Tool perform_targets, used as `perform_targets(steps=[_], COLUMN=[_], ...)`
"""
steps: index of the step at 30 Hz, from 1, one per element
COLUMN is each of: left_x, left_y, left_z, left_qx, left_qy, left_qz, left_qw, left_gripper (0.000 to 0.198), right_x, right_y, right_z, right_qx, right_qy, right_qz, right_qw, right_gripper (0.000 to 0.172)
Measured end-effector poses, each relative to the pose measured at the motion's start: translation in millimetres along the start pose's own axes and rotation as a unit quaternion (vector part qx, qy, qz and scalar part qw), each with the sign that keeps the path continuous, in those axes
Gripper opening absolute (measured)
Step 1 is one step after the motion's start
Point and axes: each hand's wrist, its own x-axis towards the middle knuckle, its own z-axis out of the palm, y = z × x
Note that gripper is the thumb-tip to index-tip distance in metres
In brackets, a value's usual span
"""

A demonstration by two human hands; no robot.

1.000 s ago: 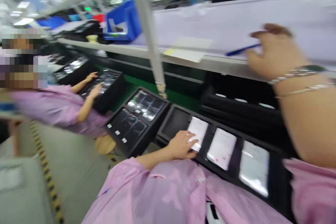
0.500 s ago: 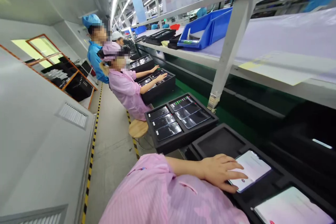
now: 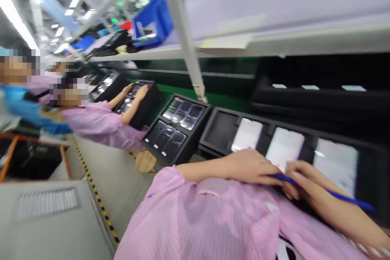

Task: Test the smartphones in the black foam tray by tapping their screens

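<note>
My left hand [image 3: 254,166] is closed on a thin blue cord [image 3: 284,177], just in front of the black foam tray. My right hand [image 3: 304,174] meets it there, its fingers bent around the same cord. The cord passes behind my right hand and shows again beyond my forearm; what it is part of I cannot make out. Behind my hands the black tray [image 3: 221,130] holds three phones with pale lit screens: a left phone [image 3: 247,134], a middle phone [image 3: 284,146] and a right phone [image 3: 336,162]. Motion blurs the fingers slightly.
A second black tray [image 3: 190,152] with several dark-screened phones stands to the left. Beyond it a co-worker in pink [image 3: 103,124] has both hands over another tray. A wooden stool [image 3: 145,161], a white shelf post [image 3: 187,40] and a blue bin [image 3: 155,20] are nearby.
The view has swung right. My left hand has left the phone screen and moved to the blue cord. My right hand and the cord have come into view.
</note>
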Motion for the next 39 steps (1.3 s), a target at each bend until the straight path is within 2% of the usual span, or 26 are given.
perform_targets(steps=[2,4,5,6,8,10,11,13,16,20,26,30,33,36,39], left_x=[2,-2,-7,-13,-29,-45,-50,-56,-52,-44,-45,-46,-45,-44,-44], left_y=[3,-1,-7,-16,-42,-70,-83,-103,-118,-123,-123,-121,-118,-116,-114], left_z=[-5.9,-12.0,-16.1,-20.7,-28.6,-30.3,-27.7,-15.5,12.5,39.2,41.9,42.3,43.4,44.1,45.2], left_qx=[0.041,0.049,0.041,0.028,0.009,0.003,-0.001,-0.001,0.003,0.017,0.033,0.032,0.031,0.038,0.045], left_qy=[-0.031,-0.021,-0.009,0.012,0.071,0.150,0.184,0.236,0.260,0.231,0.204,0.205,0.205,0.196,0.187], left_qz=[0.047,0.071,0.078,0.066,-0.033,-0.170,-0.222,-0.268,-0.274,-0.278,-0.269,-0.274,-0.275,-0.279,-0.281], left_qw=[0.998,0.996,0.996,0.997,0.997,0.974,0.957,0.934,0.926,0.932,0.941,0.939,0.939,0.939,0.940], left_gripper=[0.050,0.055,0.058,0.060,0.060,0.056,0.052,0.045,0.042,0.038,0.030,0.028,0.024,0.022,0.019], right_x=[-10,-18,-22,-27,-38,-48,-51,-51,-42,-30,-29,-34,-28,-8,13], right_y=[-2,-2,0,5,20,42,54,80,111,125,123,118,108,95,88], right_z=[5,-2,-10,-19,-40,-59,-65,-71,-70,-67,-73,-76,-62,-32,-6], right_qx=[0.065,0.143,0.185,0.220,0.223,0.167,0.135,0.085,0.043,0.007,-0.076,-0.047,0.007,0.019,-0.018], right_qy=[0.004,-0.001,0.028,0.083,0.242,0.371,0.409,0.443,0.448,0.442,0.421,0.447,0.463,0.390,0.315], right_qz=[0.065,0.067,0.061,0.047,0.016,0.015,0.031,0.082,0.146,0.165,0.178,0.171,0.141,0.122,0.113], right_qw=[0.996,0.987,0.980,0.971,0.944,0.913,0.902,0.889,0.881,0.881,0.886,0.877,0.875,0.913,0.942], right_gripper=[0.046,0.051,0.052,0.053,0.052,0.048,0.045,0.043,0.043,0.036,0.030,0.032,0.030,0.029,0.028])
